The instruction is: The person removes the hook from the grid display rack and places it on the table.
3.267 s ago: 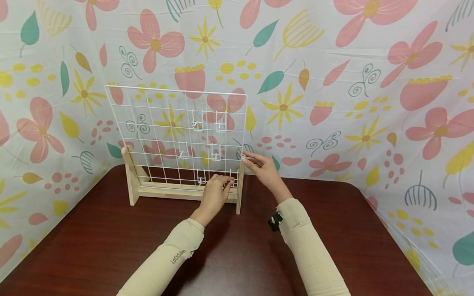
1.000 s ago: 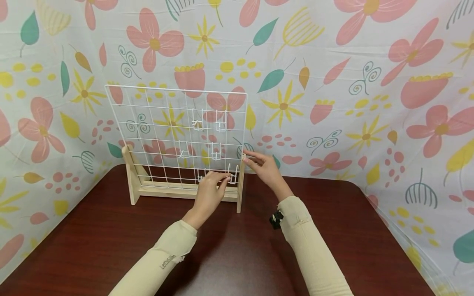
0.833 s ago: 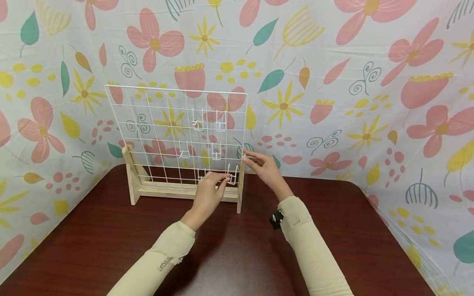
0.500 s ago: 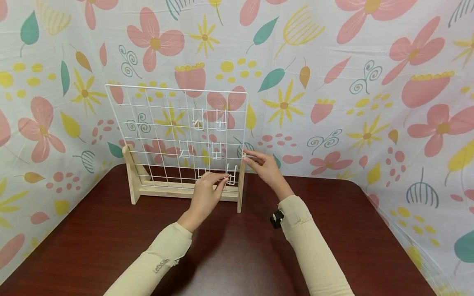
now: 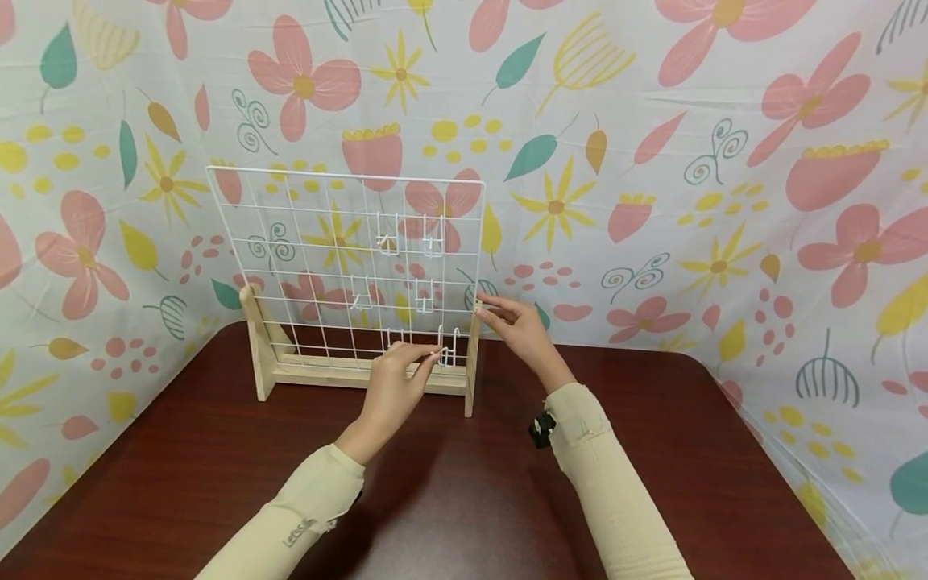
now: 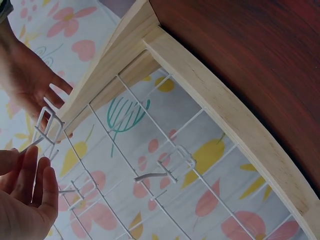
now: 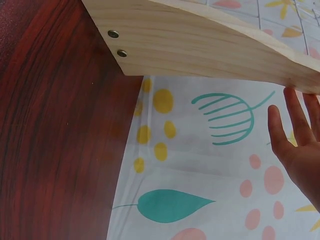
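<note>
A white wire grid panel point(image 5: 344, 175) stands in a pale wooden stand point(image 5: 472, 370) on the table. Near the panel's lower right, my left hand point(image 5: 391, 391) pinches a white wire hook point(image 5: 455, 346) by its end between thumb and fingertips. The left wrist view shows this hook in front of the grid's right side, its two prongs overlapping the post. My right hand point(image 5: 518, 334) pinches the top of the stand's right post with thumb and index finger. The other fingers point(image 7: 299, 120) reach to the wood in the right wrist view.
Several other white hooks point(image 5: 387, 248) hang on the right half of the grid. A dark red-brown table point(image 5: 217, 467) lies under the stand. Behind it hangs a white cloth point(image 5: 638, 121) printed with flowers. A black device point(image 5: 540, 431) shows at the right wrist.
My left hand has drawn the hook away from the grid's lower right corner, toward me and to the left. Its prongs show more fully. My right hand stays at the post.
</note>
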Demonstrator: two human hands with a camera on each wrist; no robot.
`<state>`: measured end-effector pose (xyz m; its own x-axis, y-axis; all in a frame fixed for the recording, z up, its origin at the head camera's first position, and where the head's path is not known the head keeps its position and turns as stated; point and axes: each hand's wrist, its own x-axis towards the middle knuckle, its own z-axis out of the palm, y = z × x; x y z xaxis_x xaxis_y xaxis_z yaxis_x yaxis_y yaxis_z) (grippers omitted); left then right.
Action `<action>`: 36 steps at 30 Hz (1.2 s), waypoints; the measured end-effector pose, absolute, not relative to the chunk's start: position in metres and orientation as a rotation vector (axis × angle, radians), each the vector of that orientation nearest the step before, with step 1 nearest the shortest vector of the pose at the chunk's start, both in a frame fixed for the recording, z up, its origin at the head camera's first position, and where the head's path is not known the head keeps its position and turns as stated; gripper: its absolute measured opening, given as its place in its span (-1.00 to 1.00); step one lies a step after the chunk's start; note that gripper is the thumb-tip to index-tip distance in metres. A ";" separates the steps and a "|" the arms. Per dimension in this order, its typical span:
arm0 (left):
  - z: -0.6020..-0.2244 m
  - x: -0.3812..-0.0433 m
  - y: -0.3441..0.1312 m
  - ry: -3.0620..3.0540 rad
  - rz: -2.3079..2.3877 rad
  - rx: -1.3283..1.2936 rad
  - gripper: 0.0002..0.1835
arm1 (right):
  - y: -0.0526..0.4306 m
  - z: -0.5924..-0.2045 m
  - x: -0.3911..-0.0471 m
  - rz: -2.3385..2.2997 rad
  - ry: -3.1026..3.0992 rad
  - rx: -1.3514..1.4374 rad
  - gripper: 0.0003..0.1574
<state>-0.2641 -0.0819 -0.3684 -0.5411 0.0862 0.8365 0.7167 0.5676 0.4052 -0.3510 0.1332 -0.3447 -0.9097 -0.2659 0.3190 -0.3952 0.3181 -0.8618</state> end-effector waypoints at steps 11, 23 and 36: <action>-0.369 -0.259 -0.089 -2.031 -1.076 -0.599 -0.88 | 0.133 -0.332 -0.338 1.702 -2.429 0.645 -0.47; -0.371 -0.259 -0.100 -2.123 -1.348 -0.514 -0.91 | 0.134 -0.347 -0.353 1.684 -2.411 0.652 -0.43; -0.373 -0.261 -0.112 -2.264 -1.744 -0.325 -0.86 | 0.131 -0.328 -0.334 1.710 -2.434 0.678 -0.48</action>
